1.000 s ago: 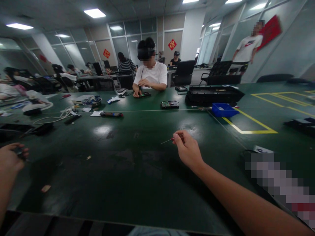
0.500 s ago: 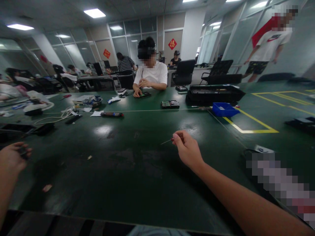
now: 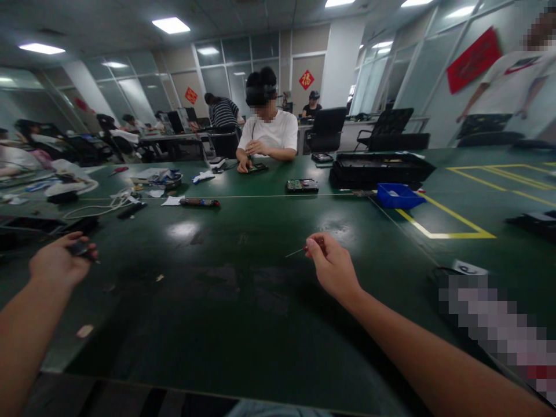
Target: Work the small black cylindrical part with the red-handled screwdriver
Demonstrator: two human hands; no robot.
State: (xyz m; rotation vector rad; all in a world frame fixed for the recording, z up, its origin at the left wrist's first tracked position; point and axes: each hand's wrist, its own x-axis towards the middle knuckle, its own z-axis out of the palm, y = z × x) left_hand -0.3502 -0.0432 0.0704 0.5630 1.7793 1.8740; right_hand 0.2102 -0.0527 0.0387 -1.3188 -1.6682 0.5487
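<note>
My right hand (image 3: 332, 267) hovers over the middle of the green table (image 3: 243, 301), fingers pinched on a small screwdriver (image 3: 302, 249) whose thin metal shaft points left and whose handle shows red. My left hand (image 3: 58, 262) is at the left, raised over the table, fingers curled around a small dark object (image 3: 80, 250) that I cannot identify. Both forearms reach in from the bottom edge.
Across the table a person in a white shirt (image 3: 269, 134) works on a small device. A circuit board (image 3: 302, 185), a black tray (image 3: 382, 168), a blue bin (image 3: 398, 196), a marker-like tool (image 3: 200, 202) and white cables (image 3: 104, 204) lie farther out. Another person (image 3: 512, 87) walks at right.
My left hand moved rightward and forward with the dark object. My right hand stayed put. The standing person at the right walked further right.
</note>
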